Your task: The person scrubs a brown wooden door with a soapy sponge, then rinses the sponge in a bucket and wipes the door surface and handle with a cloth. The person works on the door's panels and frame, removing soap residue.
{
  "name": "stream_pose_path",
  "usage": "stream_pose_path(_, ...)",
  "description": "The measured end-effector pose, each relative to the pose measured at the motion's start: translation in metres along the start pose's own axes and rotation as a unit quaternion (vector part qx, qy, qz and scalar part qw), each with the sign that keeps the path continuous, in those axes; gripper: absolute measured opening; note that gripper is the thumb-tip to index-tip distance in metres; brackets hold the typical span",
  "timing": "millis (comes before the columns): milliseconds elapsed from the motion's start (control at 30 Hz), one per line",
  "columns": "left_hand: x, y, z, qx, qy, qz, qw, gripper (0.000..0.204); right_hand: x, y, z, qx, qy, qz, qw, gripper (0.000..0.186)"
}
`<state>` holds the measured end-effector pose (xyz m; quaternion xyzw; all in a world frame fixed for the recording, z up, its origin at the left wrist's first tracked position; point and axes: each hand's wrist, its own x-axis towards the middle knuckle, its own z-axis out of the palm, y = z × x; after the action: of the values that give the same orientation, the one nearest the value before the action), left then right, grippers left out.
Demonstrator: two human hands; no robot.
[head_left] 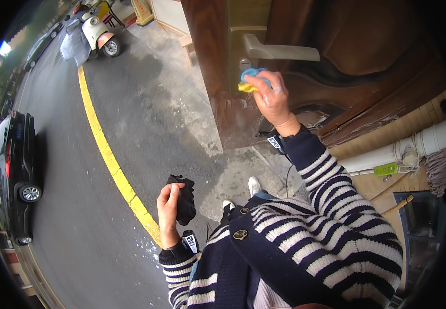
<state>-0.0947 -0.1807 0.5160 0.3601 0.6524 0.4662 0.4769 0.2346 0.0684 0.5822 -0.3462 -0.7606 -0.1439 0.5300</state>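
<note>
1. Hands apart from each other
2. Right hand [273, 98]: clamped on blue-and-yellow cloth [254, 71], at lock plate [236, 49] of door [205, 56], below lever handle [287, 52]
3. Left hand [167, 208]: clamped on crumpled black cloth [186, 203], away from door

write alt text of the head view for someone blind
The right hand holds a blue-and-yellow wad below the handle of a brown door; the left hand, a black bundle. To the left: a yellow line, a black car.
</note>
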Motion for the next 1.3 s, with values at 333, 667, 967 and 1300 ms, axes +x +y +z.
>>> stream_pose_path(333,0.095,0.105,0.037,-0.029,-0.198,0.005,0.980,0.080,-0.010,0.015,0.018,0.025,-0.042,-0.011,0.999,0.055)
stream_pose_path(667,0.205,0.200,0.140,0.003,-0.259,0.040,0.965,0.086,0.000,0.033,0.018,0.045,-0.063,-0.050,0.996,0.035)
stream_pose_path(967,0.221,0.202,0.140,0.055,-0.306,0.049,0.949,0.094,-0.015,0.031,0.033,0.020,-0.052,0.008,0.998,0.030)
stream_pose_path(1300,0.233,0.196,0.134,0.089,-0.359,0.073,0.926,0.092,-0.026,0.010,0.040,-0.036,0.064,0.159,0.985,0.052)
